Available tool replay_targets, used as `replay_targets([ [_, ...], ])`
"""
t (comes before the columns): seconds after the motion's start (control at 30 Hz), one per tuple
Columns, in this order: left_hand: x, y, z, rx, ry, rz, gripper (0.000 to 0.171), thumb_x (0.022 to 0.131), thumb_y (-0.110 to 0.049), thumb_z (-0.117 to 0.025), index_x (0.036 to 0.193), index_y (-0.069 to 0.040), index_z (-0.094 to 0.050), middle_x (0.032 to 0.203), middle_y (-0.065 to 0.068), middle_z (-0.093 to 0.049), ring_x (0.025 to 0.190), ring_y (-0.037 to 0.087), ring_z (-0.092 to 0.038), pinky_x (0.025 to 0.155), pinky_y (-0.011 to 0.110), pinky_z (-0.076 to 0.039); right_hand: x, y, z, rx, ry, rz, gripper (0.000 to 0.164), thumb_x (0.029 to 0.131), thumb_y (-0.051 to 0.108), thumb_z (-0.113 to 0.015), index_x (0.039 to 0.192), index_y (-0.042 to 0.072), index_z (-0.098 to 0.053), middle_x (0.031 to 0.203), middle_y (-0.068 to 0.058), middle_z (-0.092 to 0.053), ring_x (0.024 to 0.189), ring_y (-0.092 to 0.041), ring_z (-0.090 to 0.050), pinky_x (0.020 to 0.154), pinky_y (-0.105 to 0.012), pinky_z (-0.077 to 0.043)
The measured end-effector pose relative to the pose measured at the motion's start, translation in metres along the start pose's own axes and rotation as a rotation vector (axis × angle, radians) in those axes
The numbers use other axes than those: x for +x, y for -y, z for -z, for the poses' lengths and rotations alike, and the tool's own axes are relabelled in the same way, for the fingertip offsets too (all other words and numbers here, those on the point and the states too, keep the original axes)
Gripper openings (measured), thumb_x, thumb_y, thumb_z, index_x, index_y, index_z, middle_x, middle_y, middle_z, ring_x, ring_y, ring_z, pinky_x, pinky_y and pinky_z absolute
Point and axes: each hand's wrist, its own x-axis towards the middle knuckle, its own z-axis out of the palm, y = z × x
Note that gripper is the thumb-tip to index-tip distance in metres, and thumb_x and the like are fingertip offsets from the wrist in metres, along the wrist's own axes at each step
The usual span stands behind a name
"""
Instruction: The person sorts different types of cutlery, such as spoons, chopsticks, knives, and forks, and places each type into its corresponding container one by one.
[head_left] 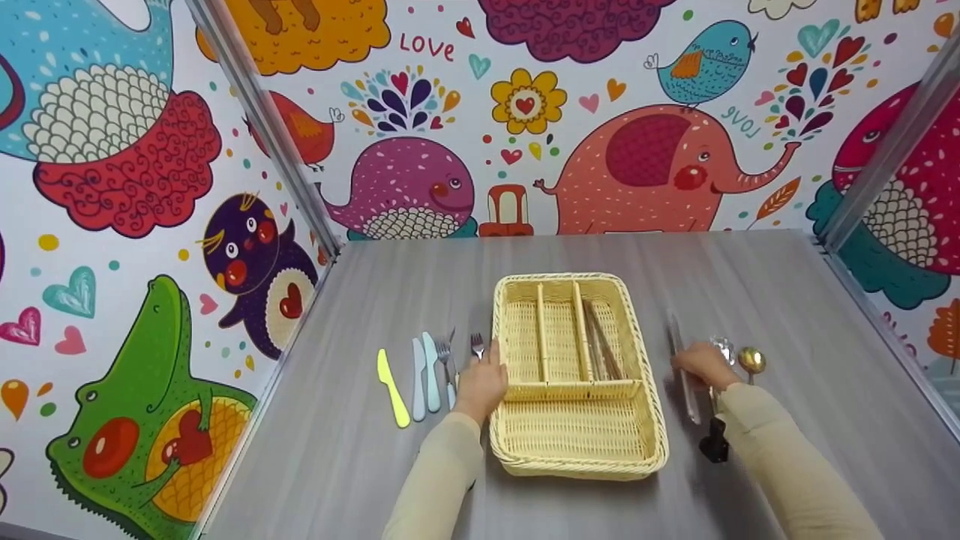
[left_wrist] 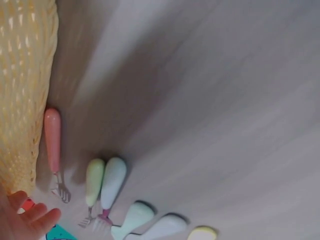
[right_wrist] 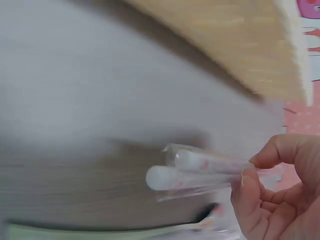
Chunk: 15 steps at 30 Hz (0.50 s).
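I see the right hand (head_left: 705, 364) pinching a see-through packet (right_wrist: 212, 167) with white sticks (right_wrist: 162, 178), near the basket (head_left: 574, 433). The left hand (head_left: 482, 384) touches the basket's other side, fingers loose.

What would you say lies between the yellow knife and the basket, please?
The head view shows two pale knives, forks and the left hand, which is at the side of the basket; the left wrist view shows three forks there.

Both wrist views crop the wicker basket (right_wrist: 225, 40) (blurred in the right), the left also the yellow knife (left_wrist: 202, 234).
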Motion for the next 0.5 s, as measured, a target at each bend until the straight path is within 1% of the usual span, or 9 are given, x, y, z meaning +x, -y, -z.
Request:
replay_targets([
  [0.03, 0.000, 0.000, 0.000, 0.006, -0.003, -0.001, 0.051, 0.096, -0.026, -0.040, 0.140, -0.001, -0.032, 0.121, 0.015, -0.057, 0.100, 0.033, -0.056, 0.075, 0.045, -0.050, 0.001, 0.006, 0.003, 0.024, 0.008, 0.011, 0.026, 0.074, 0.008, -0.050, 0.052, 0.015, -0.038, 0.044, 0.004, -0.039, 0.036, -0.009, -0.043, 0.038, -0.024, -0.039],
  [0.1, 0.001, 0.000, 0.000, 0.017, -0.007, 0.000, 0.051, 0.096, -0.026, -0.040, 0.140, -0.001, -0.032, 0.120, 0.015, -0.058, 0.099, 0.033, -0.056, 0.075, 0.044, -0.050, 0.003, 0.021, 0.007, 0.088, 0.037, 0.009, 0.026, 0.075, 0.008, -0.051, 0.052, 0.014, -0.040, 0.042, 0.004, -0.041, 0.036, -0.008, -0.043, 0.039, -0.024, -0.040],
  [0.23, 0.001, 0.000, 0.001, 0.004, -0.015, -0.003, 0.051, 0.096, -0.025, -0.040, 0.140, 0.000, -0.032, 0.119, 0.016, -0.058, 0.099, 0.034, -0.056, 0.075, 0.045, -0.050, 0.008, 0.053, 0.011, 0.150, 0.072, -0.034, 0.021, 0.076, 0.008, -0.049, 0.057, 0.011, -0.043, 0.041, 0.003, -0.044, 0.036, -0.007, -0.045, 0.041, -0.024, -0.044],
  [0.3, 0.001, -0.001, 0.001, -0.007, -0.009, -0.001, 0.051, 0.096, -0.026, -0.040, 0.140, 0.000, -0.032, 0.121, 0.017, -0.057, 0.100, 0.034, -0.055, 0.077, 0.045, -0.049, 0.010, 0.068, 0.011, 0.140, 0.072, -0.044, 0.018, 0.076, 0.008, -0.050, 0.059, 0.010, -0.044, 0.041, 0.003, -0.044, 0.035, -0.007, -0.045, 0.041, -0.025, -0.045],
  [0.37, 0.001, -0.001, 0.001, -0.007, -0.002, 0.005, 0.051, 0.096, -0.026, -0.040, 0.140, -0.001, -0.032, 0.122, 0.016, -0.057, 0.102, 0.034, -0.055, 0.078, 0.045, -0.049, 0.013, 0.083, 0.009, 0.130, 0.077, -0.036, 0.017, 0.076, 0.007, -0.050, 0.060, 0.008, -0.045, 0.041, 0.002, -0.044, 0.035, -0.007, -0.046, 0.041, -0.025, -0.047],
  [0.5, 0.001, -0.002, 0.001, -0.001, 0.006, 0.014, 0.051, 0.096, -0.026, -0.040, 0.140, -0.001, -0.032, 0.123, 0.015, -0.056, 0.102, 0.034, -0.055, 0.077, 0.046, -0.049, 0.019, 0.105, 0.000, 0.124, 0.103, -0.041, 0.015, 0.076, 0.006, -0.049, 0.061, 0.006, -0.048, 0.041, 0.001, -0.046, 0.034, -0.008, -0.048, 0.041, -0.026, -0.048],
])
